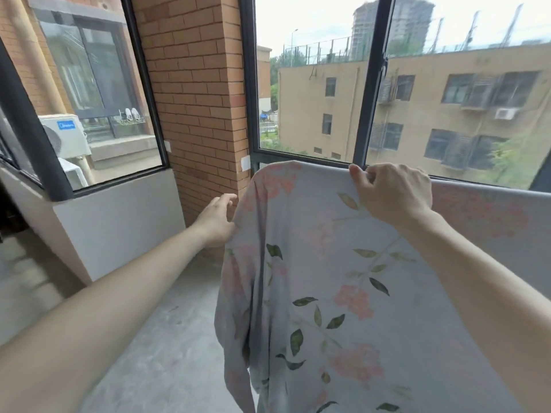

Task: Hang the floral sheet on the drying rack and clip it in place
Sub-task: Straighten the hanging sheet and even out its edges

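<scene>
Right now my right hand pinches the top fold of the floral sheet, draped over what I take for the rack's bar, hidden under the cloth. Left hand, fingers loose, touches its bunched left edge. Thin, slippery cotton w/ uneven overhang: prob slides off if I let go before clipping. No clips in sight.

Two bare forearms, no sleeves
</scene>
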Demonstrator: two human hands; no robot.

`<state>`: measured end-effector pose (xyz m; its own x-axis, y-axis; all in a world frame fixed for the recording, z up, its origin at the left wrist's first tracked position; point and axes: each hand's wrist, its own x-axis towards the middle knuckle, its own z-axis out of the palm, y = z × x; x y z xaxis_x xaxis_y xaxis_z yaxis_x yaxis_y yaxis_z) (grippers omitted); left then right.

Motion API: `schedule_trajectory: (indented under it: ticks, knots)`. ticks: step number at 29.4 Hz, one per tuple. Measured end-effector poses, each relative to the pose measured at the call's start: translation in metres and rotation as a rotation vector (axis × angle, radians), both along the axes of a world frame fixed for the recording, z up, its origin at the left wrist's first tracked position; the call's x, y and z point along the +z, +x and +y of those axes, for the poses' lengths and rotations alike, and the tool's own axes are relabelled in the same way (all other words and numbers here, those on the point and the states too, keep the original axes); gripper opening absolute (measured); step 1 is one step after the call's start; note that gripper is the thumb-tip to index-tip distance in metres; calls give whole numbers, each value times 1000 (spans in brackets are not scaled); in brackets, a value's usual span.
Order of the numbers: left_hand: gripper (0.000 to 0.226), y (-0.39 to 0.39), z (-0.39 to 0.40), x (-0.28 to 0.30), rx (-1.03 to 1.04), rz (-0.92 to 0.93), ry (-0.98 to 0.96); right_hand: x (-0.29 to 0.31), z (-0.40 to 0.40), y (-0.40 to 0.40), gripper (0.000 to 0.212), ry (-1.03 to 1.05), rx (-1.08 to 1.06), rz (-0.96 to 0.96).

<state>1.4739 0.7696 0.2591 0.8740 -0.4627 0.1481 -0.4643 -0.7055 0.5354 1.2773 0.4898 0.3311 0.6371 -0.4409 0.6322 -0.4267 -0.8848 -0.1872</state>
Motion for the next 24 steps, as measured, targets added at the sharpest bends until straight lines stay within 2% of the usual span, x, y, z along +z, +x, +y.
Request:
schedule_trajectory:
  ticks: [3,6,7,9,12,13,16,18,19,21,24]
  knots:
    - [62,28,-2,-11,-25,0,-18,4,8,0,71,34,-51,-12]
    - [19,57,-8,-11,-141,37,25,-1,11,6,71,44,-116,-65]
    - [16,64,-9,-11,-176,26,18,-3,12,8,71,38,-131,-79]
    - [30,74,-10,-11,-208,-4,-57,-3,13,10,70,37,-146,-102]
    - [61,85,1,-12,-195,8,-273,-3,11,12,68,31,-189,-103]
    - [63,93,5,-12,-182,-16,-320,-5,10,15,66,29,-204,-110]
    - [45,107,6,-16,-238,-2,-341,-5,16,15,58,43,-215,-113]
    - [30,123,2,-26,-415,125,-172,0,23,24,51,71,-207,-90]
    - [29,121,0,-33,-487,197,-99,4,29,24,49,91,-190,-77]
    - [31,132,-1,-44,-574,306,-102,9,43,41,44,92,-123,-46]
    - [29,148,0,-49,-669,279,-133,11,71,84,41,115,-19,-29]
